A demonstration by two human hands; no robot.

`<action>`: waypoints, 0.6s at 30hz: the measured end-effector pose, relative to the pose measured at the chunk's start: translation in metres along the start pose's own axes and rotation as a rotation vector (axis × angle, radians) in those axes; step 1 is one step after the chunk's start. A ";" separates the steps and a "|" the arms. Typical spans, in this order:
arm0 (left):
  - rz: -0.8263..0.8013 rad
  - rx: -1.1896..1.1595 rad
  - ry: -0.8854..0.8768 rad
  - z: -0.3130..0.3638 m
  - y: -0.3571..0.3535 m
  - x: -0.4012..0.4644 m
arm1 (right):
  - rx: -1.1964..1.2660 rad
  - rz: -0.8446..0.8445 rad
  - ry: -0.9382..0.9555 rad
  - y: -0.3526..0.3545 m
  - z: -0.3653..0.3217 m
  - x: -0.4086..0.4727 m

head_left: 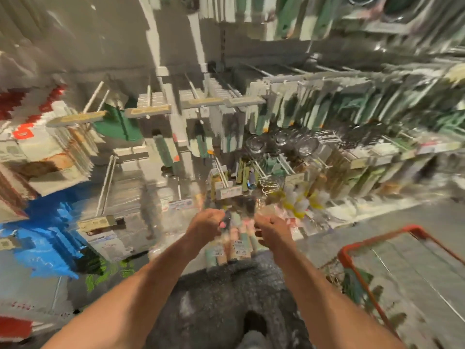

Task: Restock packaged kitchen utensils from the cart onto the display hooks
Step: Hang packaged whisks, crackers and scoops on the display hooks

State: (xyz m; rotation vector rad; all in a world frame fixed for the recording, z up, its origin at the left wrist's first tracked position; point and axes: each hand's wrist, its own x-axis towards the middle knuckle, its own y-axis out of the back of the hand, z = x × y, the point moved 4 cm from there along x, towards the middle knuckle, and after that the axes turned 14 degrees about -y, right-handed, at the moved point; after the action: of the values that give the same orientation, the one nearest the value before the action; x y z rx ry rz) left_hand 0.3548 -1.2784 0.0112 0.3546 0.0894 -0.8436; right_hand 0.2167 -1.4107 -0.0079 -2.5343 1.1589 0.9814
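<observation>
As both hands (236, 229) grip, utensil packs (232, 248) hang lengthwise

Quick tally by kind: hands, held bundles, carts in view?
Hands: 2, left hand and right hand, both gripping the bundle
Bundle of packaged utensils: 1, piece count blurred
Red-rimmed cart: 1
Total: 4

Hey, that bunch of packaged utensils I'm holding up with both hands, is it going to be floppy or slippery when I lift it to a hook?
Probably a bit of both. The bunch of packaged utensils hangs down loosely between the left hand and right hand, so it likely swings and fans apart. The wrapping looks glossy, so packs may slide against each other. The frame is blurred, so this is tentative.
</observation>
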 end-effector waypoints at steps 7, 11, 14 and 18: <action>-0.207 0.143 -0.073 0.005 -0.121 -0.006 | 0.183 0.295 -0.097 0.124 0.068 -0.031; -0.308 0.204 -0.115 0.024 -0.198 -0.018 | 0.322 0.368 -0.132 0.190 0.105 -0.052; -0.381 0.256 -0.154 0.038 -0.269 -0.031 | 0.412 0.448 -0.131 0.249 0.136 -0.070; -0.571 0.379 -0.235 0.056 -0.373 -0.051 | 0.504 0.576 -0.183 0.333 0.190 -0.097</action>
State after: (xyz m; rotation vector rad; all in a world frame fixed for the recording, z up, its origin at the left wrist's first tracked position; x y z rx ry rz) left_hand 0.0400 -1.4882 -0.0265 0.5963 -0.2010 -1.4685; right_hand -0.1658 -1.4982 -0.0577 -1.7172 1.8447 0.8543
